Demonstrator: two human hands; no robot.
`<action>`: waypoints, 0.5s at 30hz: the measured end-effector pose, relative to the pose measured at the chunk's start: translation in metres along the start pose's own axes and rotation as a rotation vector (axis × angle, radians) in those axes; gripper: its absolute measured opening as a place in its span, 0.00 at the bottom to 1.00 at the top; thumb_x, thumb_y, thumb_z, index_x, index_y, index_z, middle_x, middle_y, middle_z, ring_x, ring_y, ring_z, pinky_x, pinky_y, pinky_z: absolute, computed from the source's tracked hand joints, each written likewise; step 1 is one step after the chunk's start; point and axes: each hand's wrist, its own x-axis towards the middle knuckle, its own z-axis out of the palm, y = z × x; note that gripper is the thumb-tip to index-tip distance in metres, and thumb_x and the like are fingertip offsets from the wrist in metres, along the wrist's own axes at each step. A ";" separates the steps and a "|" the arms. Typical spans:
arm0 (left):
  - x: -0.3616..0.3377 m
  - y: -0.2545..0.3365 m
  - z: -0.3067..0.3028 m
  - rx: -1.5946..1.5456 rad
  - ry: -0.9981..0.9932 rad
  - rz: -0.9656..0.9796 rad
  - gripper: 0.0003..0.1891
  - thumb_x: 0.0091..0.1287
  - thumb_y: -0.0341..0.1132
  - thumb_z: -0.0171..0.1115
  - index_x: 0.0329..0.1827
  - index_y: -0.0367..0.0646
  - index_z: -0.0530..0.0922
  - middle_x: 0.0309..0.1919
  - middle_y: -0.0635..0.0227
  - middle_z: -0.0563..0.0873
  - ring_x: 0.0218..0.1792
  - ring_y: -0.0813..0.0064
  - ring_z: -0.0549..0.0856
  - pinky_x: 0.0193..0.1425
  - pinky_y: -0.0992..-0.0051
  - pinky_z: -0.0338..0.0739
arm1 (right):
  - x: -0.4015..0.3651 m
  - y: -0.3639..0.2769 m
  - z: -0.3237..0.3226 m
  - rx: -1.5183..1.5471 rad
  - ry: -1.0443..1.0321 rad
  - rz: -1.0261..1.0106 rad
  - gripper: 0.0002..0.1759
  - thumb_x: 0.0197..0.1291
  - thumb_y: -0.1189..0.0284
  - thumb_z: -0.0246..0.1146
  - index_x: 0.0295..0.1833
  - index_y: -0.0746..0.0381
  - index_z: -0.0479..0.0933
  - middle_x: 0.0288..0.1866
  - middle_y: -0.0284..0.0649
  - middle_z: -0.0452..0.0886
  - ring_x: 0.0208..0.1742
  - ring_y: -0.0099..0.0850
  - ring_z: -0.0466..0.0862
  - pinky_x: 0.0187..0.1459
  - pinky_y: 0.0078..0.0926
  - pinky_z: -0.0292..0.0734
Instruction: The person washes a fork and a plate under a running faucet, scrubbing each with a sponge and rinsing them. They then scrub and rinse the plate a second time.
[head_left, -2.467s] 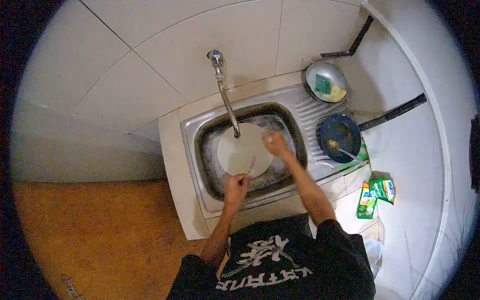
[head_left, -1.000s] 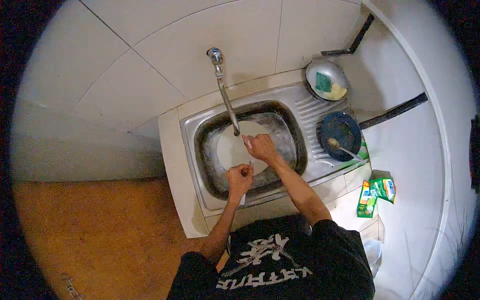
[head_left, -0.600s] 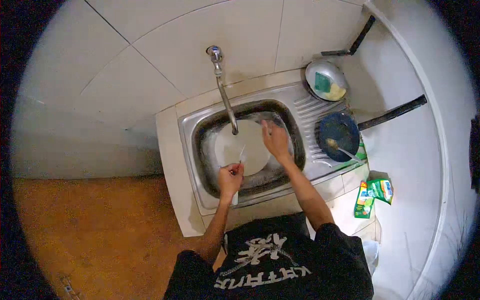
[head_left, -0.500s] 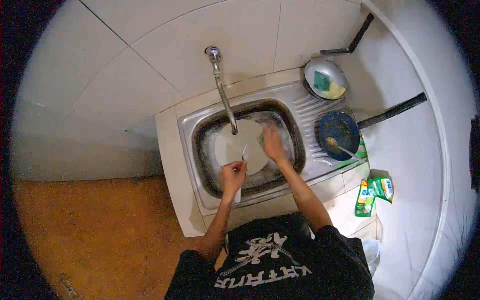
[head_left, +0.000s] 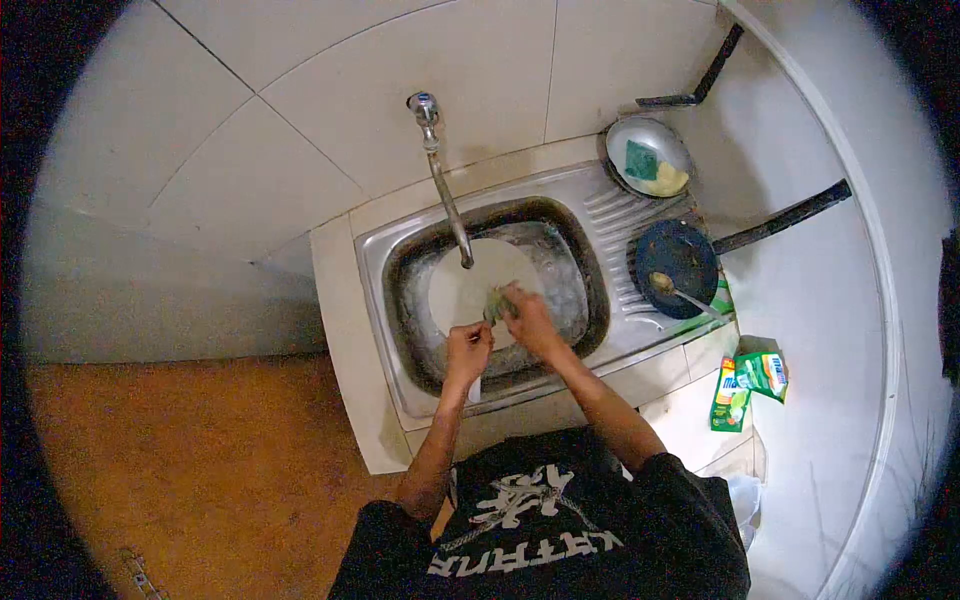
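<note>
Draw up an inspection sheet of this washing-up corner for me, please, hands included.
Surface: metal sink with ribbed drainboard; whitish, foamy-looking marks in the basin.
Things in use: slim utensil, mostly hidden; greenish pad, blurred; large pale round item in the basin.
Clutter: dark pan with spoon; metal pan holding green scourer and yellow sponge; green packets beside the drainboard.
Hands: left hand grips the utensil; right hand holds the pad, close by.
Cables: nothing seen.
Surroundings: tap, tiled wall, brown floor.
</note>
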 end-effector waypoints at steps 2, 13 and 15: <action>-0.001 0.003 0.000 0.018 0.015 -0.012 0.11 0.61 0.29 0.50 0.26 0.31 0.76 0.13 0.73 0.73 0.16 0.86 0.69 0.19 0.82 0.62 | 0.001 -0.003 0.001 0.034 -0.025 0.079 0.15 0.44 0.79 0.59 0.42 0.67 0.73 0.41 0.54 0.75 0.44 0.51 0.74 0.44 0.35 0.71; 0.001 0.002 -0.005 0.148 -0.027 -0.031 0.13 0.60 0.30 0.49 0.22 0.28 0.74 0.11 0.71 0.72 0.17 0.84 0.70 0.21 0.78 0.65 | 0.003 -0.014 -0.008 -0.013 -0.174 -0.091 0.17 0.42 0.84 0.54 0.43 0.68 0.68 0.36 0.55 0.72 0.38 0.55 0.73 0.37 0.44 0.69; -0.002 -0.003 -0.003 0.047 0.005 0.098 0.13 0.60 0.30 0.50 0.22 0.28 0.74 0.11 0.71 0.71 0.17 0.84 0.70 0.20 0.78 0.64 | 0.010 0.004 0.004 -0.041 -0.106 -0.051 0.17 0.42 0.84 0.54 0.43 0.68 0.69 0.37 0.55 0.72 0.39 0.54 0.73 0.38 0.44 0.69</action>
